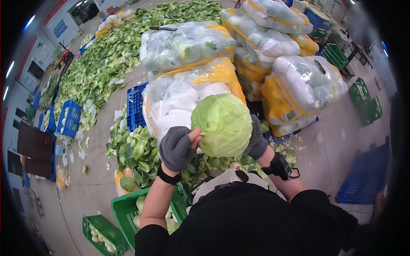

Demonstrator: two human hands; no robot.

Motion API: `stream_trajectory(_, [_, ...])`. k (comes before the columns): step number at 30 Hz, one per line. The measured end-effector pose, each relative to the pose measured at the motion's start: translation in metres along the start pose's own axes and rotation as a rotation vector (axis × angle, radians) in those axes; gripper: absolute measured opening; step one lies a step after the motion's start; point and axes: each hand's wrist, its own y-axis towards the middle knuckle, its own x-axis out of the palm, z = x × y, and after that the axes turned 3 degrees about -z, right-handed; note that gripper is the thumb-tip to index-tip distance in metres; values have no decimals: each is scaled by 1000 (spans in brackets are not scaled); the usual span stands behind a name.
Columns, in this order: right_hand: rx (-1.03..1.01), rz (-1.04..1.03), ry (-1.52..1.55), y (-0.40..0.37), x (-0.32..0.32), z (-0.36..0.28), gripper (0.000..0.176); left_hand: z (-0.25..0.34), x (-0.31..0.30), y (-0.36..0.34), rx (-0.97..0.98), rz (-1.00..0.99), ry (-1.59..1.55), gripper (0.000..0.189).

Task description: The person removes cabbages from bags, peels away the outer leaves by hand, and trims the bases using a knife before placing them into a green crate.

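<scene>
A round green cabbage (222,126) is held up in front of my chest. My left hand (176,148), in a grey glove with bare thumb and finger tips, pinches at the outer leaf on its left side. My right hand (257,138), also gloved, grips the cabbage from the right; its fingertips are partly hidden behind the head. Just beyond it lies a clear and yellow bag (162,87) full of net-wrapped cabbages. Another filled bag (188,47) rests on top of that one, with a dark-handled knife (163,28) on it.
More filled bags (311,83) are stacked at the right on blue pallets (136,106). Loose leaves (136,149) cover the floor by my legs, with a large leaf heap (102,57) behind. Green crates (124,209) of cabbages stand at lower left; a blue crate (70,118) is further left.
</scene>
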Motion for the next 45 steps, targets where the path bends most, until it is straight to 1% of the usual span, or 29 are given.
stream_trajectory(1, [-5,18,30,-1,-1,1,63,1,1,4,1,-2,-7,20])
stream_trajectory(3, [-11,36,59,-3,-13,1,63,-3,2,16,-185,60,-19,6])
stream_trajectory(4, [-60,73,-64,-4,-28,2,60,-8,2,23,-413,90,-80,10])
stream_trajectory(6, [-103,109,-184,-7,-32,2,58,-35,0,25,-864,18,-473,15])
stream_trajectory(8, [-16,88,-5,-13,-13,-1,59,-39,2,13,-863,30,-496,20])
stream_trajectory(9, [-20,82,-2,-15,-5,-4,59,-38,1,10,-853,35,-526,28])
stream_trajectory(10, [-25,51,-215,-16,3,-9,62,-24,4,8,-755,84,-578,43])
stream_trajectory(11, [-25,31,-421,-19,5,-10,64,-12,-1,17,-549,-7,-452,52])
stream_trajectory(12, [-22,43,-409,-20,0,-8,64,1,-9,25,-350,-96,-329,63])
stream_trajectory(14, [196,22,-40,-11,-6,-8,71,9,-13,45,-63,-512,-253,64])
stream_trajectory(16, [199,7,-62,-15,-5,-4,73,7,-6,50,-85,-556,-319,56])
stream_trajectory(18, [256,131,-134,-16,-12,0,74,-5,-3,47,124,-704,-329,49])
stream_trajectory(19, [260,134,-129,-15,-16,3,74,-6,3,45,196,-618,-300,27])
stream_trajectory(20, [290,116,-114,-14,-20,6,73,-10,6,42,190,-619,-300,27])
stream_trajectory(22, [327,94,-93,-15,-22,9,72,-21,8,35,-257,-479,-265,12])
stream_trajectory(23, [336,125,-191,-18,-20,9,70,-29,12,34,-557,-326,-264,9])
stream_trajectory(24, [344,151,-290,-20,-16,8,69,-45,12,36,-869,-192,-591,14])
stream_trajectory(26, [367,141,-412,-29,-13,8,67,-64,6,28,-1159,-134,-790,16])
stream_trajectory(28, [218,-42,-724,-30,-20,10,66,-47,5,10,-1280,-105,-1250,22])
stream_trajectory(30, [311,234,-363,-22,-10,9,68,-30,5,-32,-984,-572,-868,73])
stream_trajectory(31, [311,196,-369,-17,-13,9,69,-6,3,-18,-837,-780,-613,94])
stream_trajectory(32, [309,167,-373,-14,-17,8,70,1,10,-23,-854,-706,-580,101])
stream_trajectory(33, [311,153,-398,-11,-31,7,74,0,11,-25,-846,-674,-591,91])
stream_trajectory(34, [339,181,-315,-5,-31,7,65,2,12,-24,-868,-654,-573,91])
stream_trajectory(37, [363,178,-194,2,-28,9,53,7,16,-19,-782,-570,-513,56])
stream_trajectory(38, [306,141,-308,3,-34,10,48,7,16,-18,-785,-561,-515,56])
stream_trajectory(39, [248,104,-420,3,-38,11,43,8,15,-17,-685,-545,-423,53])
stream_trajectory(43, [202,5,-435,4,-24,14,38,9,4,-5,-459,-512,-269,38])
stream_trajectory(45, [221,2,-462,4,-48,12,33,0,5,-4,-519,-471,-177,35])
